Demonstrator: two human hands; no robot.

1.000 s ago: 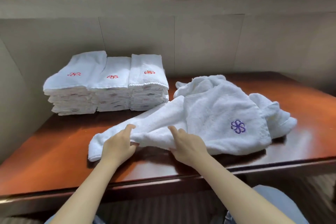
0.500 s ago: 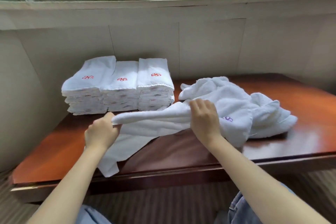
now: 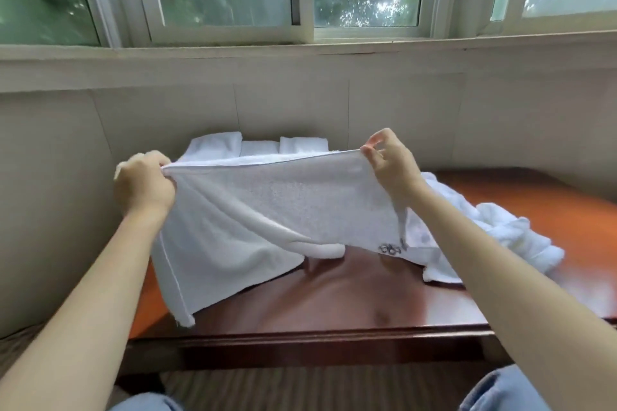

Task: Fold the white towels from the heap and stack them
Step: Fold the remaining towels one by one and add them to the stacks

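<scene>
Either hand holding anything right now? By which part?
Both hold one towel by its top edge: the left hand grips the left corner, the right hand pinches the right corner.

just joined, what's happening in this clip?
A person is holding one white towel up over the table, left hand gripping one top corner and right hand pinching the other, so the top edge is stretched taut. It is not yet folded. The unfolded heap lies to the right; folded stacks sit behind, against the wall.

Two hands [image 3: 144,184] [image 3: 391,161], one towel [image 3: 283,210], three stacks [image 3: 216,144] [image 3: 260,147] [image 3: 302,143], one heap [image 3: 500,227], one table [image 3: 334,304].
</scene>
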